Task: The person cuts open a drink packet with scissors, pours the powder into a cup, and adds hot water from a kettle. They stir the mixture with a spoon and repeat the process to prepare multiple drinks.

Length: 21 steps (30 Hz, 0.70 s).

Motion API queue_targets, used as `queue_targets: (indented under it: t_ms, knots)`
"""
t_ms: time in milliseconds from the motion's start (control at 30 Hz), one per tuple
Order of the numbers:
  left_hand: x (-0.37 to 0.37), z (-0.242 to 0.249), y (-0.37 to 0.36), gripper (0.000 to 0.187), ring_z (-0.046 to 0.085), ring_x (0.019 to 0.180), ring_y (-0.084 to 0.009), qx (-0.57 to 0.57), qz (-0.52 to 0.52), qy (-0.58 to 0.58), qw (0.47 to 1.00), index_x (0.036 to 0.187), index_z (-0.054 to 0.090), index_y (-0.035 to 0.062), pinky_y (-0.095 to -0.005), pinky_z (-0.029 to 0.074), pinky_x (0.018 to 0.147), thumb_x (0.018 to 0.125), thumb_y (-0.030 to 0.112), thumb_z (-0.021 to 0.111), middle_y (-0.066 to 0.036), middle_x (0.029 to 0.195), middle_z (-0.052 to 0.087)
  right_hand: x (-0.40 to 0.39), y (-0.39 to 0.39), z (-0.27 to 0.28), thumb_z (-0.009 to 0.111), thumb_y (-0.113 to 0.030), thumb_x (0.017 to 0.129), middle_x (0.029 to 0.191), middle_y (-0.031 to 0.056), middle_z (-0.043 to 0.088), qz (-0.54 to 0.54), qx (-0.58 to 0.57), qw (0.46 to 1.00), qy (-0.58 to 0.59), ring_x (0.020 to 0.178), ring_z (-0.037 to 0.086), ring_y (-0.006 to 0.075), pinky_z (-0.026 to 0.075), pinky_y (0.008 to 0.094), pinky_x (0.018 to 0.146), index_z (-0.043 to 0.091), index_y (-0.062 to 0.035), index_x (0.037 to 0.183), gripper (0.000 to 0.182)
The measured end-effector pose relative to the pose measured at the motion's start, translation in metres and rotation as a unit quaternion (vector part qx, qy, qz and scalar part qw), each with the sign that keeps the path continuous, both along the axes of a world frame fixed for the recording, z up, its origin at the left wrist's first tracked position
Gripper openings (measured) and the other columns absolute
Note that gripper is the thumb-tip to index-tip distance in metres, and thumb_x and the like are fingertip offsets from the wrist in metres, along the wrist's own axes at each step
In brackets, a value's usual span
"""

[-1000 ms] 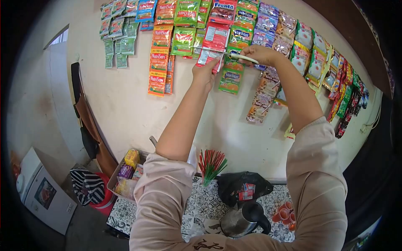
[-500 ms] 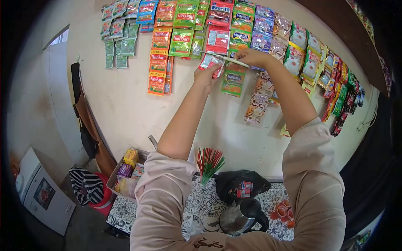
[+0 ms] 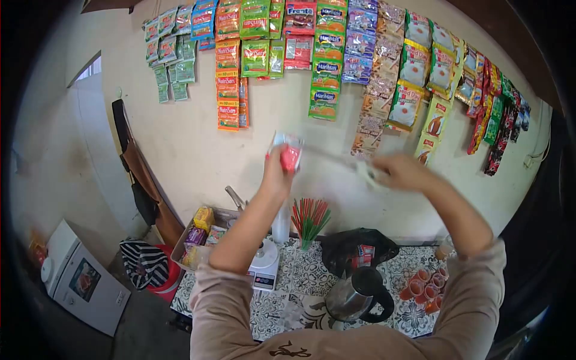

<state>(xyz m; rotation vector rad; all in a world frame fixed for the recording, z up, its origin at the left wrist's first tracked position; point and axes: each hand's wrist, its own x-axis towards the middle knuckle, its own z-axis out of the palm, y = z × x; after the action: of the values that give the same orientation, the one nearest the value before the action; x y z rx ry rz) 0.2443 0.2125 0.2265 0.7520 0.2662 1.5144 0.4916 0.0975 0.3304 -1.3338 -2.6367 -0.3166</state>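
Note:
Between the fingers of my left hand (image 3: 277, 174) is a small red and silver drink sachet (image 3: 291, 157), held up in front of the wall. My right hand (image 3: 401, 172) grips a pair of scissors (image 3: 366, 172) by its pale handles. The scissors are blurred, and their thin blades point left toward the sachet. Above my hands hang strips of sachets, among them a red Frenta strip (image 3: 299, 51) and a green MariMas strip (image 3: 324, 103). Both hands are below the strips, apart from them.
On the patterned table below stand a kettle (image 3: 349, 298), a black plastic bag (image 3: 336, 255), red and green straws (image 3: 309, 219), a white scale (image 3: 264, 264) and several red cups (image 3: 423, 287). A box of packets (image 3: 180, 249) is at the left, near a small white fridge (image 3: 84, 288).
The red sachet has come away from the hanging strip in my left hand and moved down. My right hand has drawn the scissors down and to the right, away from the strips.

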Motion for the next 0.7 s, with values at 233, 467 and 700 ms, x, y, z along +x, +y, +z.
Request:
queue_targets:
  t_ms: [233,467,700]
  knots:
    - [0.009,-0.115,-0.127,0.011,0.052,0.069,-0.0142,-0.037,-0.057,-0.03,0.997,0.089,0.05,0.0134,-0.0317,0.045,0.065,0.085,0.018,0.059,0.0,0.074,0.051,0.098,-0.19,-0.134,0.066,-0.016,0.067,0.068,0.0137,0.058,-0.252,-0.142,0.937,0.195,0.064,0.058,0.0308,0.044,0.0383,0.059,0.059,-0.0037,0.083,0.021]
    - [0.041,-0.171,-0.201,0.018,0.059,0.073,-0.0154,-0.059,0.083,0.073,0.992,0.094,0.053,0.0065,-0.0325,0.05,0.07,0.079,0.004,0.062,-0.002,0.081,0.058,0.155,-0.303,-0.208,0.067,-0.021,0.066,0.066,0.0177,0.058,-0.415,-0.166,0.862,0.239,0.064,0.057,0.0351,0.042,0.0413,0.057,0.06,-0.0021,0.079,0.024]
    - [0.066,-0.187,-0.236,0.016,0.059,0.079,-0.0143,-0.161,0.058,0.044,0.984,0.098,0.053,0.0057,-0.0322,0.049,0.073,0.084,0.01,0.057,-0.003,0.089,0.059,0.168,-0.321,-0.275,0.066,-0.026,0.07,0.074,0.0198,0.061,-0.428,-0.267,0.828,0.244,0.072,0.059,0.0365,0.045,0.044,0.064,0.06,0.0001,0.078,0.028]
